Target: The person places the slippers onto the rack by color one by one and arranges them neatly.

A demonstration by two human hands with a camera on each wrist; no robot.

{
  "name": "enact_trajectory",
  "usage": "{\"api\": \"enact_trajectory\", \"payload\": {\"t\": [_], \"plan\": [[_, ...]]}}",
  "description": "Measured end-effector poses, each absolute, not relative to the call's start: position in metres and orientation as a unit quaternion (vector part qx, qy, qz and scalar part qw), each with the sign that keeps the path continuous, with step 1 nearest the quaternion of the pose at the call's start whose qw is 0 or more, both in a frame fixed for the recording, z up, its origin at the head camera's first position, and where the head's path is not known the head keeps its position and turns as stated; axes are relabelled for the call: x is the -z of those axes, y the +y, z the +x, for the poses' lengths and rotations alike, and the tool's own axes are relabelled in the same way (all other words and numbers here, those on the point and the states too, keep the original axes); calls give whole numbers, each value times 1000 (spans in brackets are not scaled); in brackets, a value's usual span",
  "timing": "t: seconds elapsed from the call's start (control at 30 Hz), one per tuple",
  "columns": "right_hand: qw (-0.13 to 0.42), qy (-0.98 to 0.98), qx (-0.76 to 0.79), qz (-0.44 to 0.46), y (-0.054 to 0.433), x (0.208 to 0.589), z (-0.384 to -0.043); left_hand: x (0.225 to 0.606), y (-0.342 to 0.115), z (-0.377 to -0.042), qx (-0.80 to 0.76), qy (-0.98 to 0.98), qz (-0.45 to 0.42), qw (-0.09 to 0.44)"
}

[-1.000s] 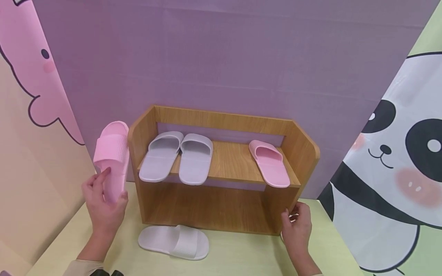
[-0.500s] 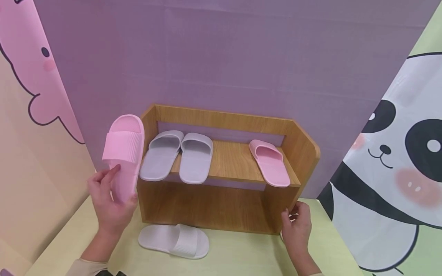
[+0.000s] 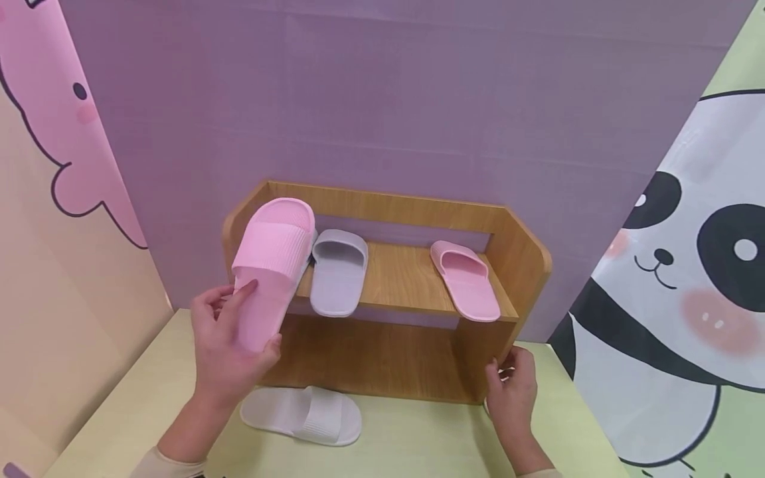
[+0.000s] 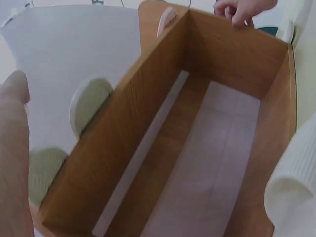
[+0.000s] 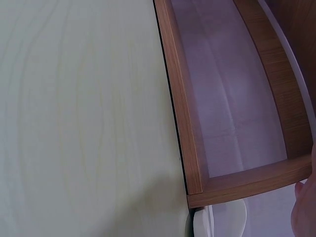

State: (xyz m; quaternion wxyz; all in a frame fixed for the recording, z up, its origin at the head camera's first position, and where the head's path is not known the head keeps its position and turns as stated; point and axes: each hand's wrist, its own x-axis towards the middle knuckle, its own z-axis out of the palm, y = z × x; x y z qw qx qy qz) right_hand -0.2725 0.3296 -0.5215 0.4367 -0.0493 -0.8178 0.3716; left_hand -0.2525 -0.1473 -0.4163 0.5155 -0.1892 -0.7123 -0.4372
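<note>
My left hand [image 3: 230, 338] holds a pink slipper [image 3: 271, 265] by its heel end, tilted upright in front of the rack's left part. Behind it, one lilac slipper is mostly hidden. Its mate [image 3: 339, 272] lies on the upper shelf of the wooden shoe rack [image 3: 406, 275]. A second pink slipper [image 3: 466, 282] rests at that shelf's right end. My right hand [image 3: 515, 392] grips the front edge of the rack's right side panel, thumb and fingers bent at the edge. In the left wrist view, the right hand [image 4: 244, 10] shows at that panel.
On the pale table [image 3: 412, 438] in front of the rack, a white slipper [image 3: 301, 415] lies sideways. Another white slipper [image 5: 229, 217] is beside the rack's right side, mostly hidden by my right hand in the head view. A purple backdrop [image 3: 382, 99] stands behind.
My left hand has carried the pink slipper rightward, from beyond the rack's left side to in front of the left lilac slipper. My right hand has stayed at the side panel.
</note>
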Motion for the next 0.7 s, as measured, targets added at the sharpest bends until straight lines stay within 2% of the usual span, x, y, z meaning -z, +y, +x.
{"api": "enact_trajectory", "payload": {"t": [0.17, 0.43, 0.7], "plan": [[433, -820, -371, -52, 328, 520, -273, 409, -133, -245, 438, -733, -189, 485], [431, -820, -372, -56, 326, 519, -272, 388, -107, -237, 450, -779, -172, 401], [450, -810, -374, -45, 329, 522, -274, 372, -84, -237, 433, -804, -166, 374]]}}
